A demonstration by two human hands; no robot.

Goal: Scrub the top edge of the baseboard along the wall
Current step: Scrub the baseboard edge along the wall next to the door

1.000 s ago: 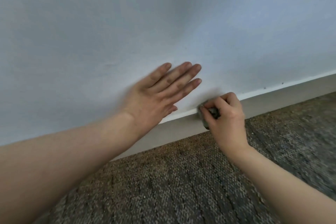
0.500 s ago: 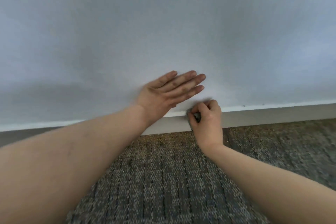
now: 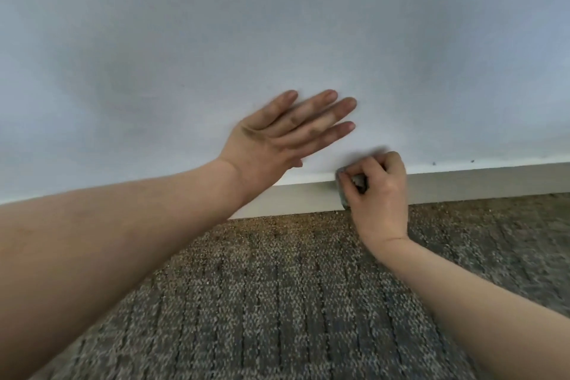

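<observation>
From my end it's just two bare forearms, no sleeves, no watch, no rings or gloves anywhere. The left hand (image 3: 277,139) has dusky grey smudges over the knuckles and the backs of its fingers. The right hand (image 3: 381,194) looks clean, with a faint crease line across the wrist.

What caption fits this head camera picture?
Left hand flat on the wall, right hand pressing a small scrubber on the baseboard.
</observation>
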